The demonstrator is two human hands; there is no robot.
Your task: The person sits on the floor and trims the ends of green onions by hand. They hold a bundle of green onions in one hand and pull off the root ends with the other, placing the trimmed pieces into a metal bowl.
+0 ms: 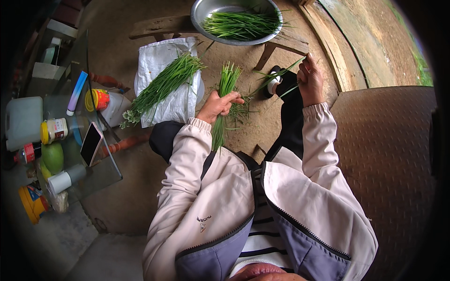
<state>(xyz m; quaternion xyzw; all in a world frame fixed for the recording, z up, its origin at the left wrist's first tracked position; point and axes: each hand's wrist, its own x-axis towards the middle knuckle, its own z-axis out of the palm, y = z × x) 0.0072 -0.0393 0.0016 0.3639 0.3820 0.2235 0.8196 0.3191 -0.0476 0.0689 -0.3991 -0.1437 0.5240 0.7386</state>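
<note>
My left hand [220, 104] is closed around a bundle of green garlic chives [227, 82], cut ends up and the long leaves hanging toward my lap. Out to the right, my right hand [310, 79] pinches a few loose chive blades [289, 92] between its fingers. A larger pile of chives [165, 84], with pale flower heads at its lower end, lies on a folded white woven sack [149, 61]. More chives [242, 25] fill part of a steel basin [197, 15] beyond my hands. Trimmed scraps [242, 116] are scattered on the ground under my left hand.
The basin rests on a low wooden bench [158, 26]. At the left, a glass-topped table [105, 175] holds a phone [92, 144], jars, a green fruit [52, 157] and a paper roll. A textured metal sheet [383, 140] lies at my right, below wooden boards [323, 45].
</note>
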